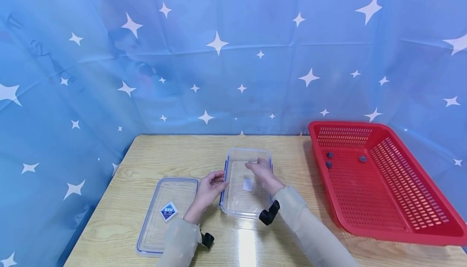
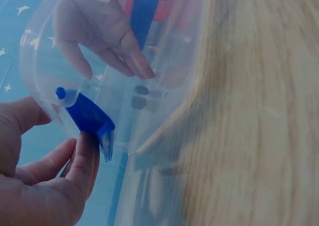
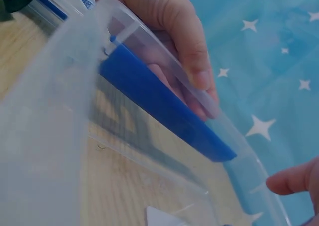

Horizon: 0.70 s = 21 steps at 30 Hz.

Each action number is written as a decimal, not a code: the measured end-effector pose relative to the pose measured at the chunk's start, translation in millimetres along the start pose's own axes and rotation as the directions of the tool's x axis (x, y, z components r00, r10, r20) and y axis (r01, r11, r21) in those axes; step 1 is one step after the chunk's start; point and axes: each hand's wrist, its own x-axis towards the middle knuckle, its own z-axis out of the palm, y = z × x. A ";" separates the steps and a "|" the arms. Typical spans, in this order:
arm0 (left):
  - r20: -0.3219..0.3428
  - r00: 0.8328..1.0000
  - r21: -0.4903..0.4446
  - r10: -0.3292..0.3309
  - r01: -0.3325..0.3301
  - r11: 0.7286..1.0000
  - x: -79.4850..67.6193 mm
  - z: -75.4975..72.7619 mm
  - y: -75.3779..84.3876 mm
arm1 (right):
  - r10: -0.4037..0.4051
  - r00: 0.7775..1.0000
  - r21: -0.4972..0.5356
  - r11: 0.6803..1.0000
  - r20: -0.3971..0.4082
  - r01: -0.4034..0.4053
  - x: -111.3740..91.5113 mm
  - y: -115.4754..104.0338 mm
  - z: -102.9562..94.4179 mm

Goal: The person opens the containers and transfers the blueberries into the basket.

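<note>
A clear plastic container [image 1: 233, 204] with blue side latches rests on the table, a white label [image 1: 248, 184] at its bottom. My left hand [image 1: 211, 188] grips its left side, fingers at the rim and against the blue latch [image 2: 89, 117]. Over the container's inside is my right hand [image 1: 263, 172], fingers extended and holding nothing. Through the clear wall in the left wrist view, dark round pieces [image 2: 141, 90] show near the right hand's fingertips. Beside my left forearm lies the clear lid [image 1: 178, 190] with a blue seal and a blue-white sticker [image 1: 169, 211].
A large red basket [image 1: 339, 214] with perforated walls stands on the right. Three dark round pieces [image 1: 363, 159] lie in its far part. The wooden table [image 1: 204, 153] ends at a blue curtain [image 1: 255, 97] with white stars. Black straps and mounts [image 1: 270, 213] sit on the wrists.
</note>
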 end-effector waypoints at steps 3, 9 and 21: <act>0.002 1.000 0.006 -0.010 0.010 1.000 -3.0 1.5 10.1 | 0.008 1.000 0.003 1.000 0.010 -0.008 2.5 -1.8 -0.3; 0.001 1.000 -0.006 -0.007 0.007 1.000 -1.7 1.4 6.7 | 0.029 0.999 -0.017 0.999 0.042 -0.028 7.3 -6.4 0.0; -0.017 1.000 0.017 0.024 -0.024 1.000 5.2 -0.7 -19.3 | -0.030 0.999 -0.098 0.995 0.034 0.033 19.7 -3.3 8.1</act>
